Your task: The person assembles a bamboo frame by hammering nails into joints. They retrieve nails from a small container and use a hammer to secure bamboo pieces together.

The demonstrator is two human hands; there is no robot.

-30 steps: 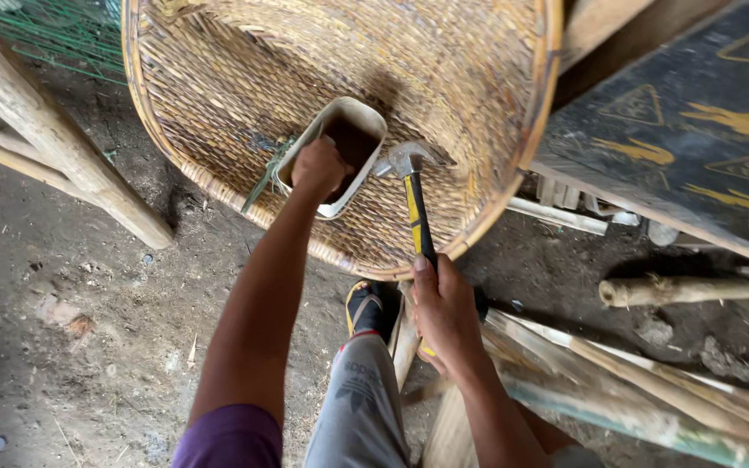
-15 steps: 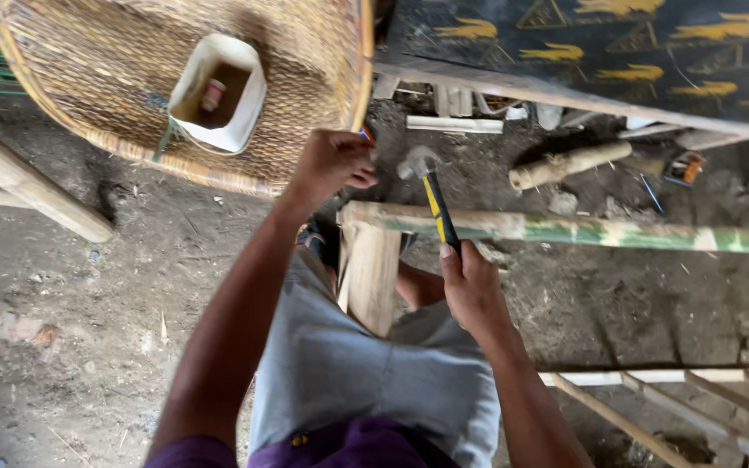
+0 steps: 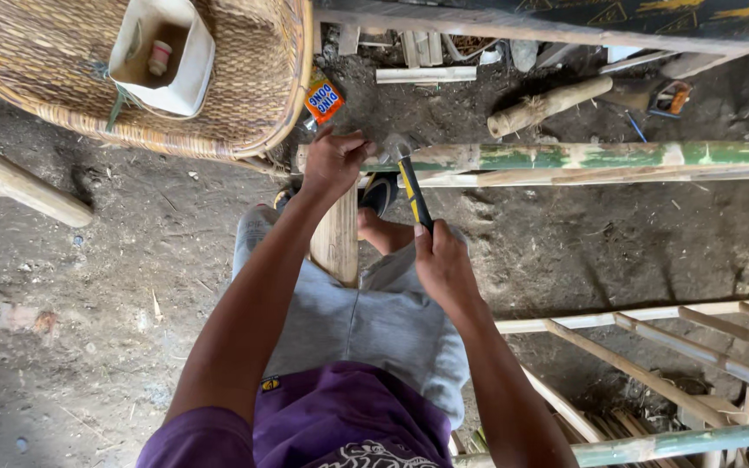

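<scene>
Gripping a yellow-and-black hammer (image 3: 409,186) by its handle, the right hand (image 3: 444,269) holds its head beside the left hand (image 3: 333,160), whose fingers pinch closed at the end of a green bamboo pole (image 3: 582,158) crossing an upright wooden plank (image 3: 335,234); a woven basket (image 3: 253,104) sits behind.

Woven basket (image 3: 244,78) (white container (image 3: 164,54) inside), small orange packet (image 3: 324,100), wooden club (image 3: 550,105)
</scene>
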